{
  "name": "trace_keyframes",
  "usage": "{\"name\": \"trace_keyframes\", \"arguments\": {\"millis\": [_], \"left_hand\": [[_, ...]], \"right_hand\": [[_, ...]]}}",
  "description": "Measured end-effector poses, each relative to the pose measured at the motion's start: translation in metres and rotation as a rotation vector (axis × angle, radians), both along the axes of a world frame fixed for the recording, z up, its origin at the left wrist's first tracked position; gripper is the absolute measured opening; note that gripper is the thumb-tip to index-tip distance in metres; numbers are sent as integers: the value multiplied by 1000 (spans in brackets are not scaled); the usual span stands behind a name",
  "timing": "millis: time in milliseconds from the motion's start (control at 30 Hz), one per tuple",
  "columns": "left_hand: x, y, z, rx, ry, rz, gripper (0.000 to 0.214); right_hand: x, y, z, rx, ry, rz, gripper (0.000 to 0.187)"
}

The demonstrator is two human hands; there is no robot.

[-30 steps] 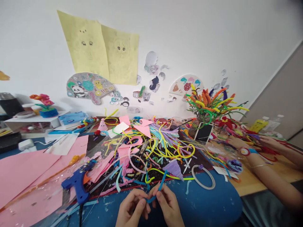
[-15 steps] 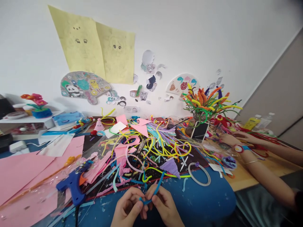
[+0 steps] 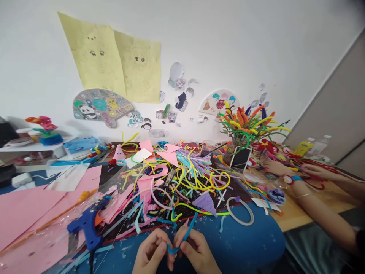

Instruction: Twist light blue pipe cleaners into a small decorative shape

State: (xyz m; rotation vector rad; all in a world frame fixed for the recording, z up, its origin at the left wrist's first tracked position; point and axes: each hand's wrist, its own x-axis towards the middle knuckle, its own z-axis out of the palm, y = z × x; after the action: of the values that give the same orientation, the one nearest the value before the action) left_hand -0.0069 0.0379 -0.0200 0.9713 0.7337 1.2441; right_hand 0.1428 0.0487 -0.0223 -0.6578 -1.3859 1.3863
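A bent blue pipe cleaner (image 3: 191, 227) spans my two hands at the bottom middle. The thumb and fingers of my right hand (image 3: 198, 251) pinch it, and one straight end sticks up past them. My left hand (image 3: 151, 251) closes its thumb and fingertips on the other end, beside the bend. Just beyond my fingers lies a pile of yellow, purple and light-blue pipe cleaners (image 3: 196, 161) on a dark mat. A folded purple piece (image 3: 205, 203) and a clear ring (image 3: 251, 217) rest to the right of my hands.
A blue glue gun (image 3: 88, 230) and pink sheets (image 3: 25, 205) lie on the left. Behind stands a vase of pipe-cleaner flowers (image 3: 245, 125). On the right, a co-worker's hands (image 3: 275, 167) reach over a wooden table (image 3: 302, 213). Bottles (image 3: 303, 147) stand farther right.
The bend of the blue pipe cleaner sits slightly lower, and my left fingers have shifted around its end. One of the co-worker's hands has moved right, away from the other.
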Motion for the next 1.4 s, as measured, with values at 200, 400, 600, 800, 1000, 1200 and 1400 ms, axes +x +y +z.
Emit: {"name": "trace_keyframes", "arguments": {"millis": [200, 400, 600, 800, 1000, 1200, 1400], "left_hand": [[-1, 1, -6, 16, 29, -28, 36], [-3, 2, -10, 25, 30, -66, 37], [-4, 1, -9, 4, 21, -127, 38], [-6, 2, -10, 15, 21, -223, 37], [-5, 6, -13, 38, 95, -256, 39], [5, 3, -6, -7, 100, -12, 39], [9, -1, 0, -5, 119, 41, 37]], "right_hand": [[1, 1, -2, 15, -15, -9, 35], [1, 0, -5, 23, -35, -11, 35], [3, 1, -7, 70, -110, -25, 36], [2, -1, -5, 100, -144, -38, 40], [2, -3, -3, 76, -144, -42, 39], [1, -1, -8, 1, 10, -114, 32], [0, 2, -17, -6, 42, -211, 32]]}}
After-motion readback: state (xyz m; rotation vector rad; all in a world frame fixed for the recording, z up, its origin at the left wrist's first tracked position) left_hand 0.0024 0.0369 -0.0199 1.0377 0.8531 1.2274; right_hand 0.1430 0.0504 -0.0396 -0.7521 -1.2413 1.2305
